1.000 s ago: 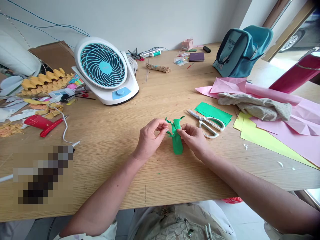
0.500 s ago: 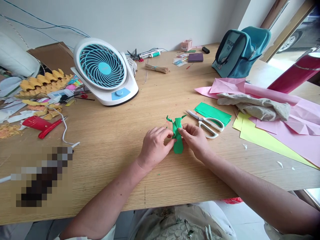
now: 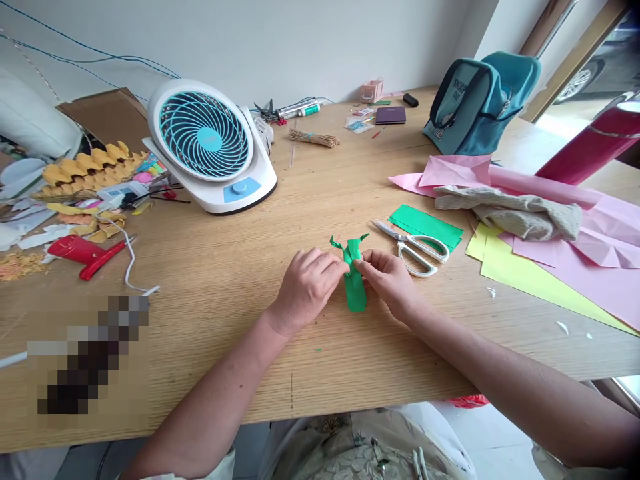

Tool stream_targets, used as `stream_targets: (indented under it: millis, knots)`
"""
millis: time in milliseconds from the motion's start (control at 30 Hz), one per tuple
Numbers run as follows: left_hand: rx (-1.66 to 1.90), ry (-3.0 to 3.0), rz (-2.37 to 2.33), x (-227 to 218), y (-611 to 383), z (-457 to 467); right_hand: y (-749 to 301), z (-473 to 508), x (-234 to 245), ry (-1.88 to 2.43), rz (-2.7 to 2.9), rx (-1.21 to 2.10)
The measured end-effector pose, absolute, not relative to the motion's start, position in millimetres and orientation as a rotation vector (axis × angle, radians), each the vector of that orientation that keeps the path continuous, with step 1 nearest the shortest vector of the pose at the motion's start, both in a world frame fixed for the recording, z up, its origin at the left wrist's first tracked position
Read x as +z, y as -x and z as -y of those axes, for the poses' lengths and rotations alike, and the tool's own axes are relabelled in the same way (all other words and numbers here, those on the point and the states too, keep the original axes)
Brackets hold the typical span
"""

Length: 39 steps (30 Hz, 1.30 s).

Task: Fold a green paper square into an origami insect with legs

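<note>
A folded green paper piece [image 3: 355, 288] with pointed tips at its far end lies on the wooden table [image 3: 240, 287] in front of me. My left hand [image 3: 307, 285] is closed, its fingertips pinching the piece's left side near the middle. From the right, my right hand [image 3: 389, 280] pinches the same spot. White-handled scissors [image 3: 415, 248] lie just right of my right hand, beside a flat green paper sheet [image 3: 425, 225].
A white and blue desk fan [image 3: 210, 147] stands at the back left. A red glue gun [image 3: 85, 252] and yellow paper scraps lie at the left. Pink and yellow paper sheets [image 3: 550, 267], a grey cloth [image 3: 510, 210] and a teal bag [image 3: 480, 100] fill the right side.
My left hand dropped from the piece's upper tips to its middle and closed against it. The green piece stays flat on the table; my right hand has barely shifted.
</note>
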<state>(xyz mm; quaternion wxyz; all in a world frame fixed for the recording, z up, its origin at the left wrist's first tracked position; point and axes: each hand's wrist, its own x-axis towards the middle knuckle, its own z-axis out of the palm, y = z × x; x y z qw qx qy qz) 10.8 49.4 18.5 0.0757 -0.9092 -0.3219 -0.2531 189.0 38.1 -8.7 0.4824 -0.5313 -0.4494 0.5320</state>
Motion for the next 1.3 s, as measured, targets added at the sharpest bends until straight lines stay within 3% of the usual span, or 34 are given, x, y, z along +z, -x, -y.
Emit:
stream_targets:
  millis: [333, 667, 1033, 1300]
  knots:
    - [-0.71, 2.61, 0.865, 25.3, -0.8, -59.1, -188.9, -38.5, -10.1, 1.29, 1.086, 1.347]
    - [-0.934, 3.059, 0.914, 27.7, 8.6, -67.4, -189.3, -36.0, -7.8, 1.27, 1.17, 1.344]
    - [-1.259, 3.614, 1.882, 29.5, 11.3, -67.6, -188.6, -33.2, -7.6, 1.198, 1.328, 1.404]
    - [-0.983, 3.565, 1.632, 37.3, 11.2, -65.0, -189.5, -34.1, -9.4, 1.281, 1.291, 1.362]
